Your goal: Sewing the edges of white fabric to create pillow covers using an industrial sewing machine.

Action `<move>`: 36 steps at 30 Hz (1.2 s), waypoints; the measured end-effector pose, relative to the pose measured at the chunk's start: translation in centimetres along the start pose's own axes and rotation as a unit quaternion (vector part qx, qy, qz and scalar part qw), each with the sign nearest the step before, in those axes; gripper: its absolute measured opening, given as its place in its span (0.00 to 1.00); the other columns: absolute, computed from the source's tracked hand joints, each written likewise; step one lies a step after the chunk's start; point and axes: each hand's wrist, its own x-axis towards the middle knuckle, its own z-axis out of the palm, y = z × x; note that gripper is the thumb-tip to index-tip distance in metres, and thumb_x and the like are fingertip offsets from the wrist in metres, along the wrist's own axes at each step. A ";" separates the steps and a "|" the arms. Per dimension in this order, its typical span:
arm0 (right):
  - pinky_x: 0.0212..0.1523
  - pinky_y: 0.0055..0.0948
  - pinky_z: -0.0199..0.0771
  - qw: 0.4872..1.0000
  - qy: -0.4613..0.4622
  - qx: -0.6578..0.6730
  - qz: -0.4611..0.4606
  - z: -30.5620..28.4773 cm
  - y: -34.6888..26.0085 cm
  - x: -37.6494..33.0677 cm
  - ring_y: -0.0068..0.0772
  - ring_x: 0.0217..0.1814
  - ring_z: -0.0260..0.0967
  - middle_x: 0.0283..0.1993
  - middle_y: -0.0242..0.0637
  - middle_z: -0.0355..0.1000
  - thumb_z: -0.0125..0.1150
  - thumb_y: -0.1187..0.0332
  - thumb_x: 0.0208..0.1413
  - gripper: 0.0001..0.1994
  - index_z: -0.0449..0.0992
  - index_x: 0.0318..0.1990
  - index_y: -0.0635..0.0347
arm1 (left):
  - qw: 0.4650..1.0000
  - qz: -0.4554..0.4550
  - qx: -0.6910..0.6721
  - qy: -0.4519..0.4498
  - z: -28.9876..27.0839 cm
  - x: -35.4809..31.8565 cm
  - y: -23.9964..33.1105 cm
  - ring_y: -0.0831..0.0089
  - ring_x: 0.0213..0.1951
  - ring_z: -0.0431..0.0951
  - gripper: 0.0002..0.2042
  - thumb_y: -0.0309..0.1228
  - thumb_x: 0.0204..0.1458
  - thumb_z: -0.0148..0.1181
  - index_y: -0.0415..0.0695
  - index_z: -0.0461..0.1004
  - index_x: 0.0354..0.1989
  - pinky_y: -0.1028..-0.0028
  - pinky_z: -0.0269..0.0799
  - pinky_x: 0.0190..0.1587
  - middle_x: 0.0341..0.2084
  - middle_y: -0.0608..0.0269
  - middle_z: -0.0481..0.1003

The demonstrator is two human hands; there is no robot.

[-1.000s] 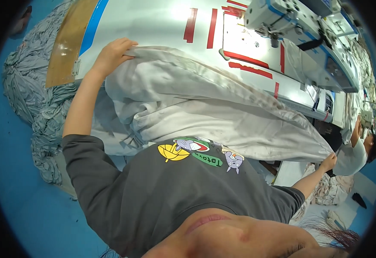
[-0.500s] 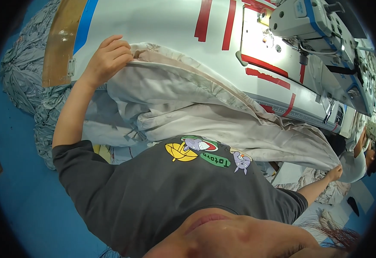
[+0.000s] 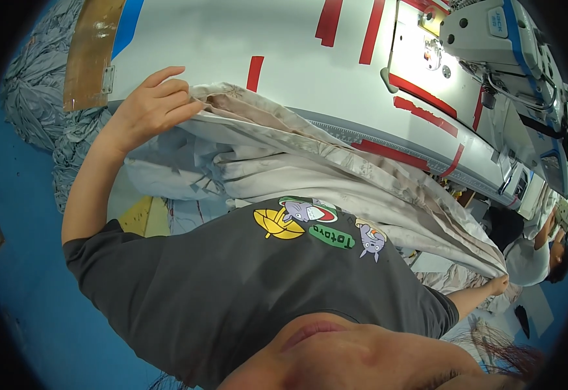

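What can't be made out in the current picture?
All in the head view:
Pale cloth: near part hidden behind the dark shirt.
Right hand: too small to separate its fingers.
Sewing machine: top cut off by the upper edge.
Co-worker: too small to tell what is being handled.

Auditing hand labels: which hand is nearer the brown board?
Left. The left hand is just right of the brown board, holding the cloth; the right hand is far across, holding its other end.

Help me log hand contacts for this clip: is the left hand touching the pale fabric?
Touching. The head view shows the left hand's fingers meeting the upper left end of the pale fabric, with no gap between.
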 end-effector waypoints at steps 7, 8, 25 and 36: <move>0.45 0.40 0.68 1.000 0.008 -0.007 0.001 -0.1 -1.2 -0.1 0.50 0.43 0.71 0.40 0.50 0.75 0.52 0.50 0.52 0.23 0.78 0.38 0.63 | 0.996 -0.031 -0.007 -0.081 1.5 -0.3 0.5 0.75 0.33 0.72 0.21 0.21 0.43 0.54 0.50 0.68 0.49 0.64 0.64 0.59 0.21 0.71 0.66; 0.45 0.40 0.68 1.000 0.006 -0.004 0.011 -0.1 -1.4 0.0 0.50 0.43 0.71 0.40 0.50 0.75 0.52 0.51 0.53 0.22 0.78 0.38 0.63 | 0.997 -0.026 -0.014 -0.068 1.7 -0.2 0.5 0.75 0.32 0.72 0.18 0.21 0.43 0.54 0.49 0.68 0.45 0.64 0.63 0.59 0.21 0.71 0.65; 0.47 0.36 0.68 0.999 0.023 0.022 0.002 0.2 -3.0 2.3 0.47 0.45 0.71 0.41 0.46 0.76 0.52 0.49 0.53 0.23 0.78 0.38 0.63 | 0.986 -0.087 0.039 -0.139 -3.4 -4.8 0.6 0.69 0.34 0.71 0.02 0.23 0.35 0.54 0.44 0.68 0.18 0.63 0.60 0.60 0.21 0.66 0.66; 0.45 0.35 0.69 0.999 0.003 0.045 -0.007 3.9 -4.1 0.2 0.46 0.45 0.71 0.42 0.47 0.75 0.51 0.50 0.56 0.22 0.77 0.40 0.63 | 0.963 -0.268 0.011 -0.008 -5.1 -10.0 2.1 0.61 0.49 0.70 0.10 0.22 0.29 0.64 0.40 0.69 0.23 0.61 0.66 0.51 0.40 0.61 0.71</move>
